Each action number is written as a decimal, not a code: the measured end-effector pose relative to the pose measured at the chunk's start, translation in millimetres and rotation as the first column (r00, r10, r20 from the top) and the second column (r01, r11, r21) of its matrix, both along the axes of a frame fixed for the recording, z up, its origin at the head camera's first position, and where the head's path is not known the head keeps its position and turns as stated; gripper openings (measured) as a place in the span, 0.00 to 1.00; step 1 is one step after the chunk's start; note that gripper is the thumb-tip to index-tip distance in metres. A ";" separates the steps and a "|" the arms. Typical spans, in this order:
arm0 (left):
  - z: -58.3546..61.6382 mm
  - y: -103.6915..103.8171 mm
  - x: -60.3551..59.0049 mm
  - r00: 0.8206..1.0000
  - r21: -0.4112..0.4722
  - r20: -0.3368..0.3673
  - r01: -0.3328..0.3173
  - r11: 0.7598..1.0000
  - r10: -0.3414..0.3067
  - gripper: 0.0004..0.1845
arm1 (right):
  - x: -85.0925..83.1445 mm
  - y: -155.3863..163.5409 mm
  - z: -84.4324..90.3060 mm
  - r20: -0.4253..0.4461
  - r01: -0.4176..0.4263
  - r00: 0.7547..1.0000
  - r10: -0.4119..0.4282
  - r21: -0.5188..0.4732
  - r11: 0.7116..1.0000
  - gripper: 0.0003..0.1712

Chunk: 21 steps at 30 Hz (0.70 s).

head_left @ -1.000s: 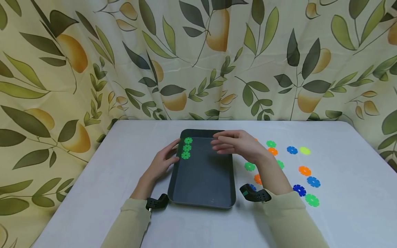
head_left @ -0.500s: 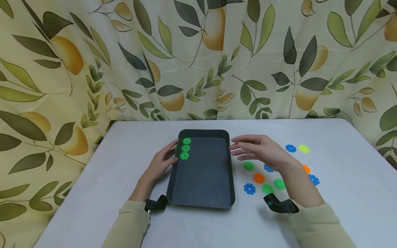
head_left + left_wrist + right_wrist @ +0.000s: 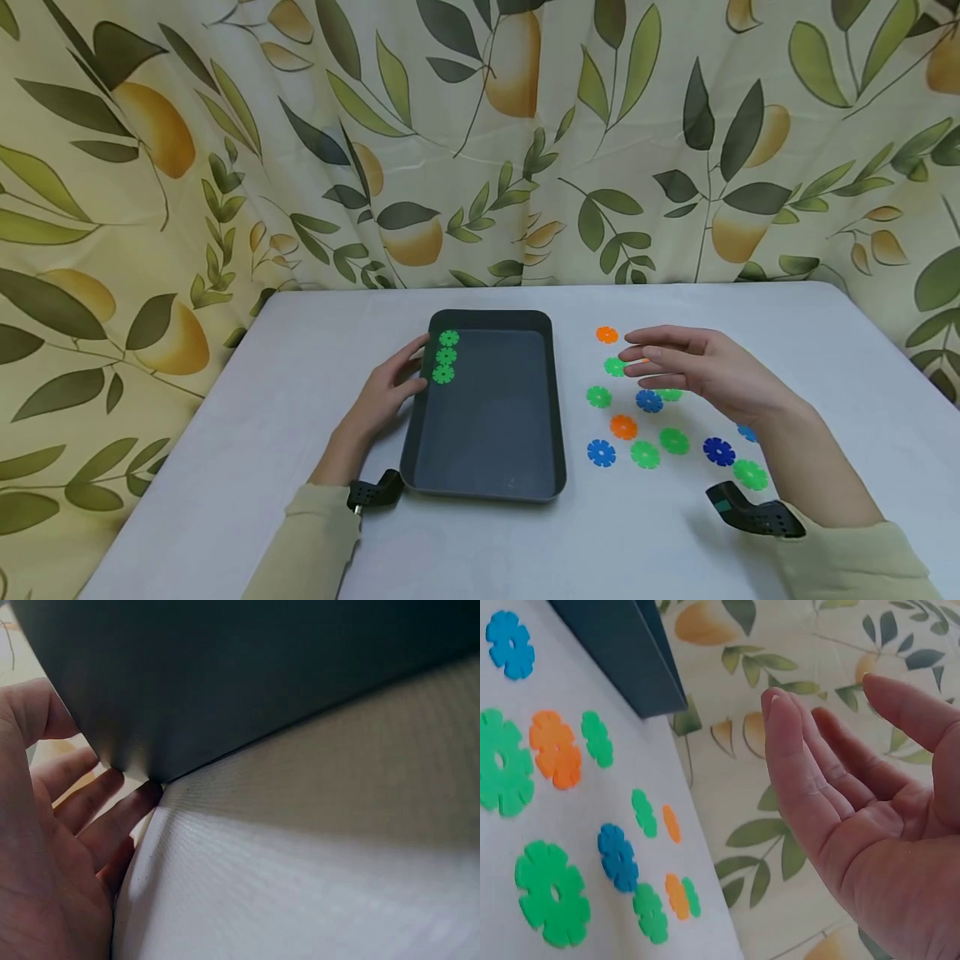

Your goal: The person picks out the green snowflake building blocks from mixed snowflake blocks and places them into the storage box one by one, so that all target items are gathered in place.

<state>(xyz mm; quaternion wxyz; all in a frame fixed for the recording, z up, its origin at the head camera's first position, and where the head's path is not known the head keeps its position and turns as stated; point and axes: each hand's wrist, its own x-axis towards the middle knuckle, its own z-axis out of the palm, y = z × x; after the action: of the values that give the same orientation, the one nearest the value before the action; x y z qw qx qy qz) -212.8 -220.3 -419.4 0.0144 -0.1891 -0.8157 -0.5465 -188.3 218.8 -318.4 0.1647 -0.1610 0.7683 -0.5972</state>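
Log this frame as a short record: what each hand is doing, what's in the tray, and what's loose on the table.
left hand: open, fingers resting against the tray's left wall
right hand: open, palm empty, hovering above the loose discs
tray: dark, holds three green discs in a column by its far-left corner
loose discs: green, blue and orange, scattered right of the tray
table: white cover

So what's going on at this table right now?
A person sits at a white table with a dark tray. The left hand rests against the tray's left side. Three green flower discs lie in a row in the tray's far left corner. The right hand, open and holding nothing, hovers over loose discs in green, orange and blue scattered right of the tray.
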 end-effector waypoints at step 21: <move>-1.1 -3.9 -2.6 1.000 -0.013 -0.009 0.007 1.000 -0.007 0.34 | -5.7 34.6 -19.0 0.008 0.169 0.985 -0.172 0.135 0.976 0.29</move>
<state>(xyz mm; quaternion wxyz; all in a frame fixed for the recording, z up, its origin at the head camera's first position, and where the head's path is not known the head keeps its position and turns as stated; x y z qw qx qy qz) -215.4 -224.2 -420.5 0.0150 -0.1947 -0.8184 -0.5405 -193.9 253.4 -337.4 0.1312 -0.0772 0.8159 -0.5577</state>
